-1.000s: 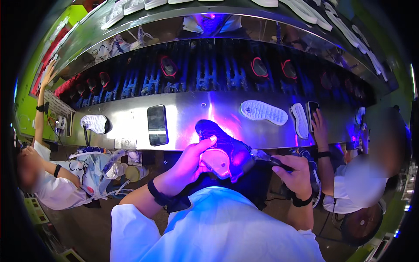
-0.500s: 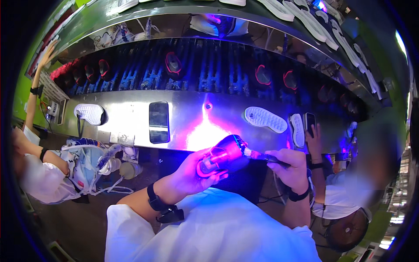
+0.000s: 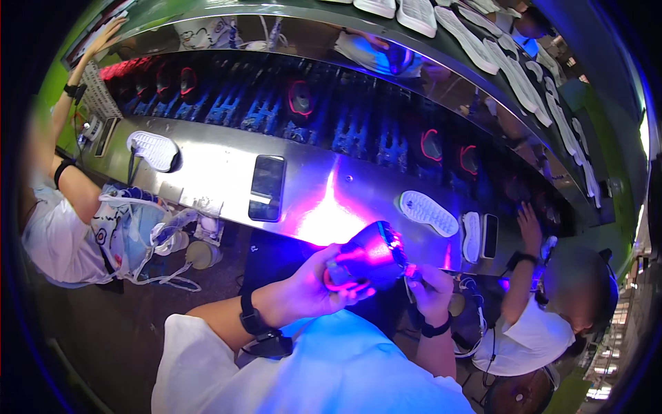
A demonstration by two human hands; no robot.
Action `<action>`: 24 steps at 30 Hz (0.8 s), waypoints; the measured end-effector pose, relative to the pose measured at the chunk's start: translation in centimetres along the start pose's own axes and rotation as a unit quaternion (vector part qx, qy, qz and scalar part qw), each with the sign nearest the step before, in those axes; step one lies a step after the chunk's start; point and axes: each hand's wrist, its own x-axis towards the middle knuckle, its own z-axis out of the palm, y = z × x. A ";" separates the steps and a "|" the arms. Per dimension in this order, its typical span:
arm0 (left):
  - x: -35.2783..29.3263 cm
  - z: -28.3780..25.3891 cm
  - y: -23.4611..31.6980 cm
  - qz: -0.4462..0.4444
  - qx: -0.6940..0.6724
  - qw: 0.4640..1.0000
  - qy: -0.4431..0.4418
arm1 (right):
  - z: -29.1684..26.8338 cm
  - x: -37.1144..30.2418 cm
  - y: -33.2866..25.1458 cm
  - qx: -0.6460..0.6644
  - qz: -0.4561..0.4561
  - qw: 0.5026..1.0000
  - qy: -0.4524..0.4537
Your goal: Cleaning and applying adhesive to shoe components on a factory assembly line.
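Note:
My left hand (image 3: 318,283) is closed around a dark shoe upper (image 3: 376,252), which glows pink and red under the coloured light just off the bench's near edge. My right hand (image 3: 433,293) pinches a brush (image 3: 412,271), whose bristle end is close to the upper's right-hand rim. Glare and the fingers hide most of the brush, and I cannot tell whether it touches the upper. Beyond my hands, a white shoe sole (image 3: 429,212) and a phone (image 3: 267,188) lie on the metal bench.
Dark uppers with red edges, such as one upper (image 3: 301,98), rest on the slatted conveyor (image 3: 352,134). A raised shelf holds several white soles (image 3: 417,15). Another sole (image 3: 153,150) lies left; a narrow sole (image 3: 471,236) and second phone (image 3: 489,236) lie right. Co-workers' hands (image 3: 529,228) reach in from both sides.
The view has turned. My right hand has come closer to the upper, with the brush tilted more upright. The right-hand co-worker's hand has left the phone and moved toward the conveyor.

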 end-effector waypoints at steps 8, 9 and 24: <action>3.2 6.7 3.0 0.170 0.589 0.789 -0.040 | -0.2 5.0 -1.1 -0.096 0.079 0.987 0.103; 3.6 7.3 3.1 0.162 0.600 0.782 -0.035 | 0.2 4.8 -1.0 -0.096 0.079 0.987 0.104; 10.8 14.2 18.8 0.375 0.681 0.581 0.240 | -4.2 -0.8 11.0 0.119 0.219 0.958 0.141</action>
